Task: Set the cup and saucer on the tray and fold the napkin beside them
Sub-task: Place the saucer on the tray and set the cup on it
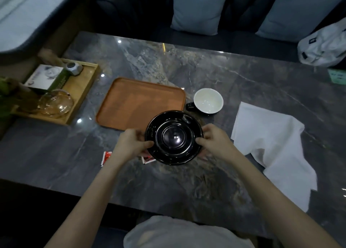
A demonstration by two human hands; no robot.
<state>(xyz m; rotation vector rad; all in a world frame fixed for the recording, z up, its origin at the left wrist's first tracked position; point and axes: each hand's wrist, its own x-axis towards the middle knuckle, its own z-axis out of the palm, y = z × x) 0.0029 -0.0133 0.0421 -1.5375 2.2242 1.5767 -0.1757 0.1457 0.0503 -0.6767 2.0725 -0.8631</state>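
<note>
A glossy black saucer (pixel 174 137) is held above the table, over the near right corner of the orange tray (pixel 138 102). My left hand (pixel 133 142) grips its left rim and my right hand (pixel 215 141) grips its right rim. The cup (pixel 208 100), white inside with a black handle, stands empty on the table just right of the tray. A white napkin (pixel 271 146) lies unfolded and rumpled on the table to the right of my hands.
A wooden tray (pixel 82 90) at the left holds a glass bowl (pixel 55 102), a box and a small grey object. Two red sachets (pixel 107 157) lie under my left hand. A white bag (pixel 324 45) rests at the far right. Cushions line the bench behind the marble table.
</note>
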